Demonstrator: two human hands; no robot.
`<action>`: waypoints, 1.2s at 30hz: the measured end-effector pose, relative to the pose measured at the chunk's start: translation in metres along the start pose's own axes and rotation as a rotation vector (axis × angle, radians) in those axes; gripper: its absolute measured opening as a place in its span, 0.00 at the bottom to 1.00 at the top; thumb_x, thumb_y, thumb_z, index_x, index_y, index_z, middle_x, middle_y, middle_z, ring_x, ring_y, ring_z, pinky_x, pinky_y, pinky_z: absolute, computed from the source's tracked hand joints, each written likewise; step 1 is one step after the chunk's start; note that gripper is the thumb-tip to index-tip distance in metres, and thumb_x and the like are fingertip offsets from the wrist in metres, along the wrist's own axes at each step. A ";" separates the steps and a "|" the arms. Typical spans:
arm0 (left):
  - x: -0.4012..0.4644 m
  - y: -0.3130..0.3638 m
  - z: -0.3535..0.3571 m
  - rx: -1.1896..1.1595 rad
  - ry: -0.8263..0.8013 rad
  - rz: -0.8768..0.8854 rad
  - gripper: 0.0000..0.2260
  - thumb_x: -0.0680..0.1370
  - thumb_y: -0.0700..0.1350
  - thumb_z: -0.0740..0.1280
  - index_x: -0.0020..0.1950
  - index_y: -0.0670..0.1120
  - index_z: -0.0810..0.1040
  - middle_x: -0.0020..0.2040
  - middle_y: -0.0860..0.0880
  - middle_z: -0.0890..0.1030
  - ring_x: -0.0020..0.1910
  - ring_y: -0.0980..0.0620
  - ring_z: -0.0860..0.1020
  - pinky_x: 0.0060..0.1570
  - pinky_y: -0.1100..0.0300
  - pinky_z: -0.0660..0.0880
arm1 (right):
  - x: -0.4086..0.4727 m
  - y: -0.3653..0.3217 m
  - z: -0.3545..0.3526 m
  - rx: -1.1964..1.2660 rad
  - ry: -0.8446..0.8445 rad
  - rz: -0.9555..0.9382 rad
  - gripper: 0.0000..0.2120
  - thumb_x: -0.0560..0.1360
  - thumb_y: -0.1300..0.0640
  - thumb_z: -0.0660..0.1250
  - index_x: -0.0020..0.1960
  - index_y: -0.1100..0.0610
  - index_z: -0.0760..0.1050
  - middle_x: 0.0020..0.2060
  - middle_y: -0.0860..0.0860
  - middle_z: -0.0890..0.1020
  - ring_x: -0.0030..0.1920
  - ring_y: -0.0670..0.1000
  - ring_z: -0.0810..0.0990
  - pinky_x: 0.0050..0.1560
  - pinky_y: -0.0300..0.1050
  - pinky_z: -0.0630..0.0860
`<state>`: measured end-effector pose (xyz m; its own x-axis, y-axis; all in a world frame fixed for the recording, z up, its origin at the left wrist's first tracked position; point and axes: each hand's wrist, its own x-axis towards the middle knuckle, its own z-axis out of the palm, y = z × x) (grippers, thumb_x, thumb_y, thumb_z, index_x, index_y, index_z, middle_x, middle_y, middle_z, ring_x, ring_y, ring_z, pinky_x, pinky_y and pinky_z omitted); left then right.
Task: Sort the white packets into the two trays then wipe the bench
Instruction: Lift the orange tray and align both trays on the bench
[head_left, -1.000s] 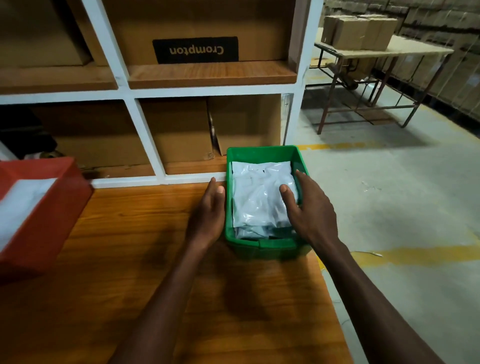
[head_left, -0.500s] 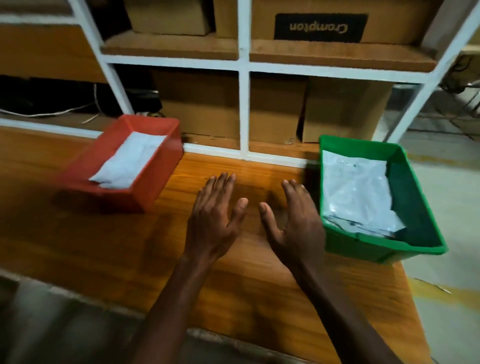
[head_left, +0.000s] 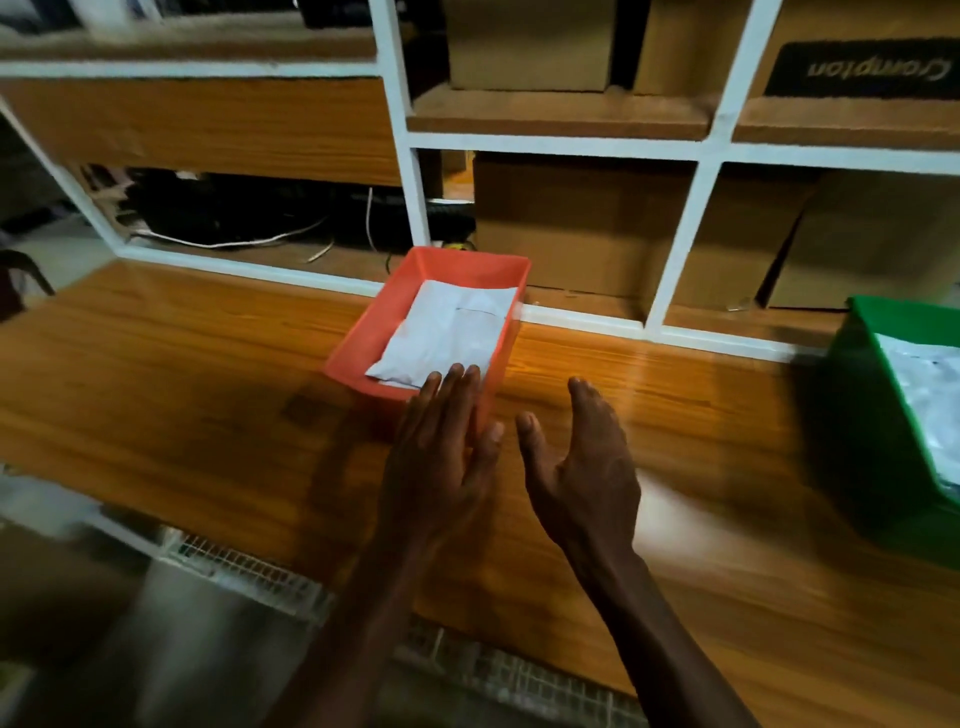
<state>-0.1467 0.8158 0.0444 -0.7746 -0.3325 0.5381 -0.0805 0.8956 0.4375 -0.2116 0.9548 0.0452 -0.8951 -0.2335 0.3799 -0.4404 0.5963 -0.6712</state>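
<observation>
Bench of orange-brown wood runs the full width of view, its surface bare between the trays. At centre-left, the red tray sits near the back edge, by the white shelf frame; one white packet lies flat inside it, possibly atop another — cannot tell. Placement against the frame probably keeps the working surface free for wiping.

Left hand — fingers straight and together, holding nothing, tips overlapping the tray's near rim; contact with the rim not resolvable. Right hand just beside it, palm turned inward, fingers relaxed and empty, above bare wood. Both hands facing each other and angled toward the red tray: judged a reach to square or shift that tray, with sorting apparently done, since no loose packet shows on the bench. No cloth visible, so wiping not yet begun.

Far right, the green tray is cut by the frame edge and holds more white packets, well apart from the red one.

Writing: a cardboard box on the upper shelf bears a black label reading "Crompton", upside down. Other cartons unmarked. Motion blur throughout.
</observation>
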 end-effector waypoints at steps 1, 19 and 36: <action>0.003 -0.008 -0.001 -0.009 0.008 -0.002 0.26 0.83 0.60 0.54 0.77 0.48 0.65 0.77 0.47 0.66 0.78 0.49 0.60 0.70 0.42 0.66 | 0.003 -0.009 0.009 0.009 0.000 0.001 0.36 0.78 0.31 0.55 0.77 0.54 0.64 0.74 0.54 0.71 0.74 0.55 0.69 0.66 0.60 0.75; 0.094 -0.121 -0.020 0.086 -0.149 -0.140 0.31 0.79 0.68 0.46 0.80 0.57 0.53 0.80 0.51 0.59 0.79 0.47 0.56 0.75 0.40 0.57 | 0.082 -0.035 0.093 0.108 -0.179 0.237 0.40 0.77 0.27 0.52 0.79 0.50 0.56 0.76 0.51 0.67 0.72 0.57 0.70 0.67 0.57 0.69; 0.187 -0.235 -0.007 -0.284 -0.490 -0.407 0.29 0.82 0.64 0.49 0.81 0.55 0.51 0.80 0.50 0.58 0.78 0.46 0.58 0.75 0.47 0.57 | 0.145 -0.052 0.141 0.111 -0.209 0.606 0.33 0.78 0.28 0.50 0.57 0.55 0.77 0.58 0.60 0.81 0.58 0.62 0.78 0.54 0.50 0.71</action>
<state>-0.2687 0.5414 0.0473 -0.9168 -0.3938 -0.0667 -0.3092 0.5940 0.7427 -0.3287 0.7819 0.0458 -0.9769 -0.0314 -0.2112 0.1527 0.5889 -0.7937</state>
